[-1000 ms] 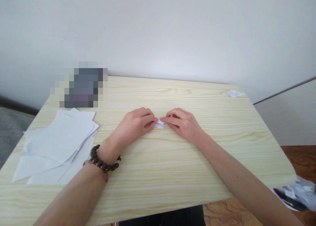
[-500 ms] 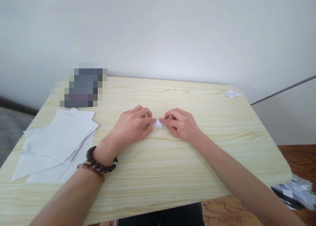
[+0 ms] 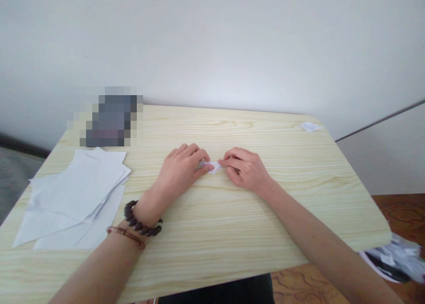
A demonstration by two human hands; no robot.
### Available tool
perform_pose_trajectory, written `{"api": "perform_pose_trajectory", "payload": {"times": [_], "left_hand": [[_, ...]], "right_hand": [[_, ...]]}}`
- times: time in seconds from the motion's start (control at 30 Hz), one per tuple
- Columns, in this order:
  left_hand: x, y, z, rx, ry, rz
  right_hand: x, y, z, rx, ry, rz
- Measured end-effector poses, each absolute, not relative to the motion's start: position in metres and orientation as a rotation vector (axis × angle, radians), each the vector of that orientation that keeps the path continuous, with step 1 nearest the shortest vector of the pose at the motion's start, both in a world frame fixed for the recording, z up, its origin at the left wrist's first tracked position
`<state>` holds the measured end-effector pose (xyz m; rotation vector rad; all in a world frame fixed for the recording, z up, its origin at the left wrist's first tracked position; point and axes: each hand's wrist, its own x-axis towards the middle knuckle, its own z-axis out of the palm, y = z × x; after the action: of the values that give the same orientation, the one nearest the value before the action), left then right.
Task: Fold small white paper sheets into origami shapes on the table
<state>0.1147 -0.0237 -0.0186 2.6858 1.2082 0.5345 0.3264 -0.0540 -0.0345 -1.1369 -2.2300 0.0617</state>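
Note:
A small folded piece of white paper (image 3: 213, 166) lies near the middle of a light wooden table (image 3: 232, 215). My left hand (image 3: 182, 171), with a dark bead bracelet at the wrist, has its fingers curled and pressed on the paper's left side. My right hand (image 3: 245, 169) pinches the paper's right side with curled fingers. Both hands rest on the tabletop and cover most of the paper.
A loose stack of white paper sheets (image 3: 78, 198) lies at the table's left. A blurred dark object (image 3: 109, 120) sits at the back left. A small white paper scrap (image 3: 310, 126) lies at the back right corner. Paper scraps in a container (image 3: 395, 262) sit on the floor at right.
Both hands have shifted slightly on the small paper, and my left wrist has turned a little. The paper stays at the same spot on the table.

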Motion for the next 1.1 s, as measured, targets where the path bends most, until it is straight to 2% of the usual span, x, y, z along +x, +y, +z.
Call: {"api": "perform_pose_trajectory", "payload": {"times": [0.3, 0.5, 0.83, 1.1], "left_hand": [[0.112, -0.017, -0.026, 2.524, 1.017, 0.759], [0.114, -0.018, -0.021, 2.35, 0.969, 0.854], [0.116, -0.022, -0.009, 2.176, 1.064, 0.76], [0.115, -0.024, -0.008, 2.02, 1.17, 0.774]], "right_hand": [[0.316, -0.05, -0.024, -1.273, -2.213, 0.248], [0.32, -0.049, -0.026, -1.096, -2.108, 0.487], [0.321, -0.049, -0.03, -1.174, -1.922, 0.386], [0.316, -0.047, -0.024, -1.242, -1.874, 0.502]]}}
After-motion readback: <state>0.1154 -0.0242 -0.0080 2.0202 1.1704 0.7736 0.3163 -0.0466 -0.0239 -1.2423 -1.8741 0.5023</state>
